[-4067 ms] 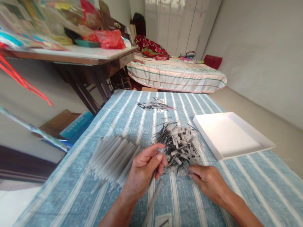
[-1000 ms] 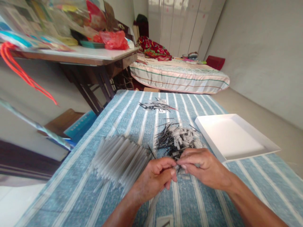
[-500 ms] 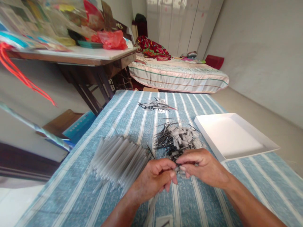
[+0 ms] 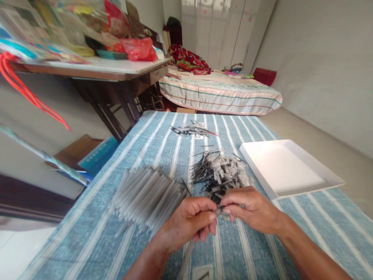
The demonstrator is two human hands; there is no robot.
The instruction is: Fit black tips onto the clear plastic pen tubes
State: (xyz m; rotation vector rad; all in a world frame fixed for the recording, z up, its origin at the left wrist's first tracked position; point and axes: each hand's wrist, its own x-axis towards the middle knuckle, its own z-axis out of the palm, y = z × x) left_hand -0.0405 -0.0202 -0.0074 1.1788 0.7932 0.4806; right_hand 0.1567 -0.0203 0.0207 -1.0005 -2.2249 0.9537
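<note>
Close together at the front of the table, my left hand (image 4: 194,219) and my right hand (image 4: 252,206) have their fingertips pinched, almost touching. A tiny dark piece (image 4: 220,209) shows between them at the right fingertips. Below my left hand hangs a long, thin translucent strip (image 4: 186,258), its upper end hidden by the fingers. Just beyond my right hand lies a heap of short black and clear-white pieces (image 4: 221,171). To the left of my left hand, many thin translucent sticks or tubes (image 4: 150,196) lie side by side in a slanted stack.
A shallow white box lid (image 4: 287,169) sits at the table's right edge. Farther back, a small pile of dark slivers (image 4: 192,130) lies on the striped blue cloth (image 4: 151,136). Left stands a cluttered side table (image 4: 125,68); a bed (image 4: 218,91) is behind.
My right hand has shifted slightly right and down, opening a small gap between the two hands' fingertips, where the dark piece shows more. My left hand has hardly moved.
</note>
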